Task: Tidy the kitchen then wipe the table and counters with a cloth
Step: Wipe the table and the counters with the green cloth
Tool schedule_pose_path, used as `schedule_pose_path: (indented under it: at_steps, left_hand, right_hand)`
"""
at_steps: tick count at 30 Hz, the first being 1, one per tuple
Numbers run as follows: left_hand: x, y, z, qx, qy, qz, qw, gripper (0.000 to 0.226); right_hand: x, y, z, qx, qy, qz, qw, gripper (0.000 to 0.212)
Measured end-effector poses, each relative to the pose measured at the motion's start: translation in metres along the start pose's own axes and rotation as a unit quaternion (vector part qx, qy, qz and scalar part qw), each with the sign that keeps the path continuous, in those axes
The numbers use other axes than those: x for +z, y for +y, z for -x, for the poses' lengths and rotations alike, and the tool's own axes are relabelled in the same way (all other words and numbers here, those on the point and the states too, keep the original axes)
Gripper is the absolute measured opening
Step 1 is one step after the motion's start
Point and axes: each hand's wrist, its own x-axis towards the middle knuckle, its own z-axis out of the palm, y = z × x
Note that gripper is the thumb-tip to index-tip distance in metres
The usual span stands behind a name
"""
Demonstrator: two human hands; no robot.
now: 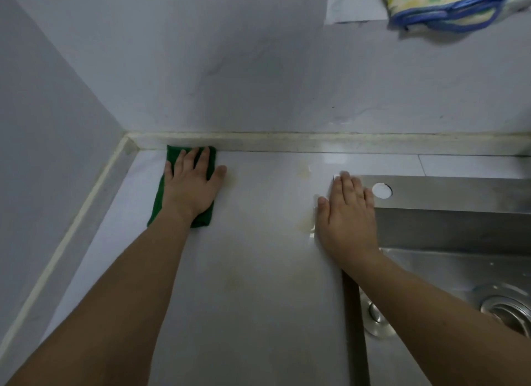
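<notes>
The left hand point(191, 190) lies flat, fingers straight, pressing a folded green cloth point(161, 196) onto the surface point(244, 285) in the back left corner, its far edge against the wall strip. The cloth's long axis runs away from the person. Yellowish stains point(304, 224) lie to its right, just beside the right hand point(347, 213), which rests open and empty at the sink point(445, 221) rim. The next wipe likely runs rightward.
</notes>
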Motion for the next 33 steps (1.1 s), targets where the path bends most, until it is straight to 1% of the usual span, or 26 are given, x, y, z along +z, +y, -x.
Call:
schedule_pose_path:
  at_steps: [3, 7, 13, 20, 24, 26, 28, 30, 33]
  left_hand:
    - [0.000, 0.012, 0.006, -0.012, -0.006, 0.007, 1.000, 0.067]
    - [0.005, 0.034, 0.014, 0.018, -0.014, -0.009, 1.000, 0.068]
    - [0.005, 0.029, 0.008, 0.028, -0.012, -0.007, 1.000, 0.066]
    - [0.005, 0.031, 0.009, 0.029, -0.005, 0.000, 1.000, 0.062]
    - [0.005, 0.029, 0.018, 0.037, -0.007, 0.003, 0.999, 0.060]
    - [0.005, 0.026, 0.031, 0.043, -0.009, 0.008, 0.999, 0.060]
    - [0.004, 0.022, 0.051, 0.055, -0.008, 0.012, 0.998, 0.064]
    - [0.003, 0.016, 0.077, 0.062, -0.007, 0.013, 0.998, 0.069]
    - [0.004, 0.006, 0.124, 0.064, -0.004, 0.017, 0.998, 0.071]
  right_hand:
    - [-0.001, 0.000, 0.000, 0.002, -0.005, 0.002, 1.000, 0.075]
    - [-0.001, 0.001, 0.001, 0.000, -0.009, 0.014, 1.000, 0.079]
    - [-0.001, -0.001, 0.001, 0.002, -0.005, -0.001, 1.000, 0.081]
    - [0.000, 0.000, -0.002, 0.000, -0.006, 0.015, 1.000, 0.083]
    - [-0.003, 0.001, -0.001, 0.000, -0.019, 0.023, 1.000, 0.075]
    - [-0.003, 0.000, -0.002, 0.000, -0.022, 0.024, 0.999, 0.073]
    - [-0.005, 0.001, -0.001, 0.000, -0.025, 0.022, 0.999, 0.069]
    - [-0.007, 0.001, 0.000, -0.002, -0.029, 0.019, 0.999, 0.064]
    - [-0.008, -0.001, 0.001, -0.001, -0.034, 0.015, 0.999, 0.063]
